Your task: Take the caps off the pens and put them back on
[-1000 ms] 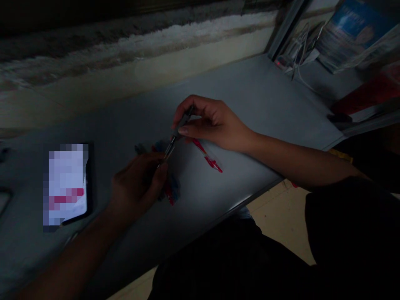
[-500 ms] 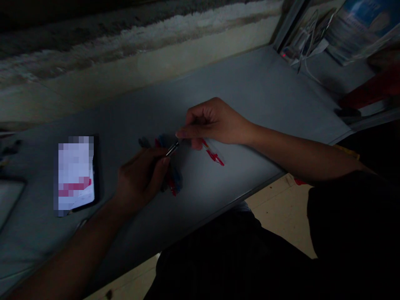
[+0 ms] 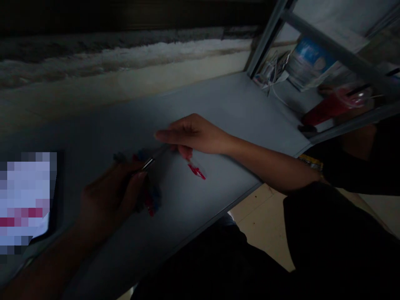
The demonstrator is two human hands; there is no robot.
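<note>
My left hand [image 3: 109, 200] and my right hand [image 3: 193, 135] both pinch a thin dark pen [image 3: 154, 158] with a silvery middle, held between them low over the grey table [image 3: 237, 108]. The left fingers close on its lower end, the right fingers on its upper end. Under the left hand lies a small heap of red and blue pens [image 3: 151, 200]. A clear pen with a red end [image 3: 195, 168] lies on the table just below the right hand. The light is dim.
A lit phone [image 3: 26, 202] lies at the far left of the table. At the right stands a metal shelf frame [image 3: 328, 41] with cables, a blue packet [image 3: 309, 58] and a red thing [image 3: 328, 110]. The table's front edge runs diagonally above my dark lap.
My right hand dropped from a raised grip on the pen to lie low and flat over it. The view swung right, so the phone slid to the left edge.
</note>
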